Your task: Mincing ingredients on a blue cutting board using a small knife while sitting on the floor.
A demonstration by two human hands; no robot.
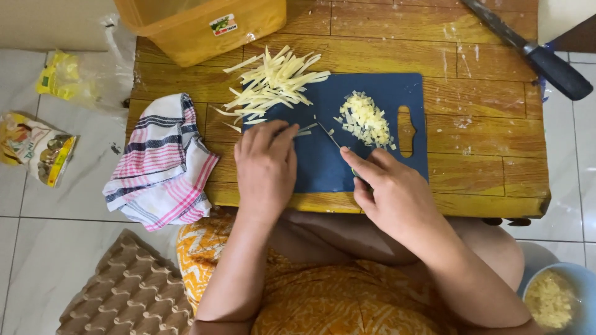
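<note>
1. The person sits on the floor at a low wooden table (484, 142), cutting pale strips into small dice on a dark blue cutting board (323, 167).
2. The right hand (391, 192) is closed round the handle of a small knife (329, 133); its thin blade points up and to the left across the board, with the tip close to the left fingers.
3. The left hand (267, 164) lies flat with the fingers curled down, pinning a few strips (304, 129) against the board. It presses on them; it does not grip them.
4. The main heap of uncut strips (273, 84) lies at the board's upper left corner, spilling onto the table. The diced pile (366, 118) sits to the right, beside the board's handle slot.
5. To my eye the dicing is partly through: one small pile cut, a bigger heap waiting. The next cut calls for the blade coming down just beside the left fingertips, so those need to stay tucked.
6. Around it: a striped cloth (161, 164) hangs off the table's left edge, a yellow tub (198, 25) stands at the back, and a large dark-handled knife (534, 53) lies at the far right corner.
7. On the floor are a bowl (580, 288) of diced pieces at lower right, an egg tray (130, 291) and a snack packet (37, 149).
8. Nothing blocks the board; only the diced pile crowds the right side.
</note>
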